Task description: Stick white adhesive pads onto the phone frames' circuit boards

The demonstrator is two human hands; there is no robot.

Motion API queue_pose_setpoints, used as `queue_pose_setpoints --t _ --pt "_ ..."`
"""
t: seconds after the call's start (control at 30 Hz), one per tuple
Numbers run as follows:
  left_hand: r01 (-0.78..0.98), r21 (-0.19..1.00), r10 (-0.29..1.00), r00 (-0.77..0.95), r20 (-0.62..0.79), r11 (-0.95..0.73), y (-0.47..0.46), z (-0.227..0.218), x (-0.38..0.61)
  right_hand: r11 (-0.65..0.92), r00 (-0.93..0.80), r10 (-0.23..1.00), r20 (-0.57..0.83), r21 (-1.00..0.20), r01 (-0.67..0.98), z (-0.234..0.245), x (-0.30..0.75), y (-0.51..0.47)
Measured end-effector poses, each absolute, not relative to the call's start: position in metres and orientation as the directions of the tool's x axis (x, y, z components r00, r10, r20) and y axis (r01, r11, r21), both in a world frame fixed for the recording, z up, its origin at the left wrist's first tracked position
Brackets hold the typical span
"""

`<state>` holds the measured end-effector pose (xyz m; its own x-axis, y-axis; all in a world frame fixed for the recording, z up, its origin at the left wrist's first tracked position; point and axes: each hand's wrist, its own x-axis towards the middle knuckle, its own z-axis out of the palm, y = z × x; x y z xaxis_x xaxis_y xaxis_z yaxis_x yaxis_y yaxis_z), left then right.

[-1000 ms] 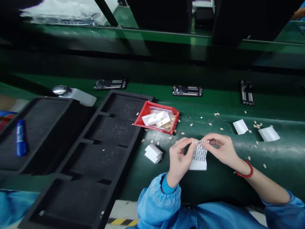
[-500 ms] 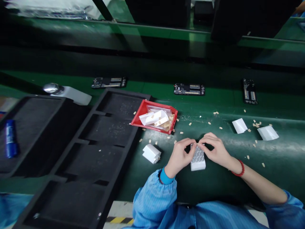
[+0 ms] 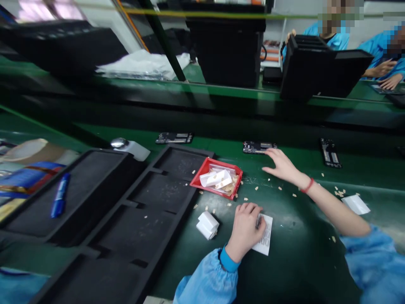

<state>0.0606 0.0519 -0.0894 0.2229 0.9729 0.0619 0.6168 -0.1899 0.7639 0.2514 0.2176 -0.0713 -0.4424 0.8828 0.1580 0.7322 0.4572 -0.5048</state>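
My left hand (image 3: 247,227) is over a white sheet with rows of grey printed labels (image 3: 265,240). Its fingers curl round the sheet's upper left part, thumb on the right, hiding much of it. My right hand (image 3: 284,166) stretches forward with thumb and fingers apart, holding nothing that I can see. Its fingertips overlap the right end of the middle phone, a black unit with its inner circuit board exposed (image 3: 255,147); whether they touch it I cannot tell.
Similar opened phones (image 3: 174,138) (image 3: 330,153) lie left and right. A red bin (image 3: 198,179) holds papers and tan bits. Folded papers (image 3: 207,226) (image 3: 356,204) lie nearby. Left are a black compartment tray (image 3: 177,202) and a blue marker (image 3: 60,196). Two people (image 3: 340,40) (image 3: 384,63) are across the line.
My right hand has left the label sheet and reached forward to the middle phone, its fingers opening. My left hand stays at the sheet, now tilted. The camera has tipped up.
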Motion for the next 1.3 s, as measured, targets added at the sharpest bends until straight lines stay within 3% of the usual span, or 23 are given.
queue_pose_setpoints --t 0.13,0.27,0.5,0.57,0.63,0.77,0.9,0.97,1.07,1.2,1.3 --pt "0.528 0.831 0.983 0.145 0.113 -0.173 0.048 -0.086 0.050 0.409 -0.406 0.907 0.109 -0.454 0.791 -0.062 0.248 0.302" --pt "0.388 0.917 0.994 -0.019 0.110 -0.094 0.052 -0.088 0.040 0.407 -0.401 0.909 0.113 -0.451 0.795 -0.056 0.254 0.317" --pt "0.007 1.000 0.976 -0.220 -0.007 0.009 0.062 -0.074 0.054 0.448 -0.372 0.894 0.251 -0.525 0.723 -0.054 0.243 0.192" --pt "-0.203 0.979 0.954 -0.294 -0.060 -0.001 0.059 -0.062 0.056 0.482 -0.414 0.874 0.255 -0.562 0.672 -0.050 0.234 0.140" --pt "-0.231 0.973 0.941 -0.330 -0.077 -0.001 0.053 -0.050 0.055 0.492 -0.409 0.868 0.282 -0.603 0.628 -0.040 0.225 0.101" --pt "-0.077 0.989 0.936 -0.338 0.093 -0.126 0.038 -0.034 0.055 0.545 -0.314 0.839 0.445 -0.684 0.485 -0.016 0.206 0.077" --pt "-0.025 0.958 0.891 -0.375 0.257 -0.286 0.030 -0.029 0.058 0.578 -0.287 0.815 0.503 -0.739 0.346 0.001 0.185 0.087" --pt "0.101 0.940 0.858 -0.386 0.339 -0.327 0.028 -0.027 0.057 0.604 -0.269 0.796 0.541 -0.739 0.300 0.006 0.177 0.088" --pt "0.280 0.903 0.838 -0.357 0.413 -0.325 0.025 -0.023 0.051 0.688 -0.273 0.726 0.632 -0.653 0.316 0.011 0.173 0.084" --pt "0.324 0.849 0.808 -0.296 0.510 -0.417 0.026 -0.016 0.043 0.809 -0.363 0.586 0.724 -0.497 0.314 0.016 0.174 0.081" --pt "0.348 0.823 0.796 -0.262 0.545 -0.449 0.028 -0.012 0.041 0.850 -0.412 0.527 0.744 -0.443 0.286 0.018 0.176 0.084"
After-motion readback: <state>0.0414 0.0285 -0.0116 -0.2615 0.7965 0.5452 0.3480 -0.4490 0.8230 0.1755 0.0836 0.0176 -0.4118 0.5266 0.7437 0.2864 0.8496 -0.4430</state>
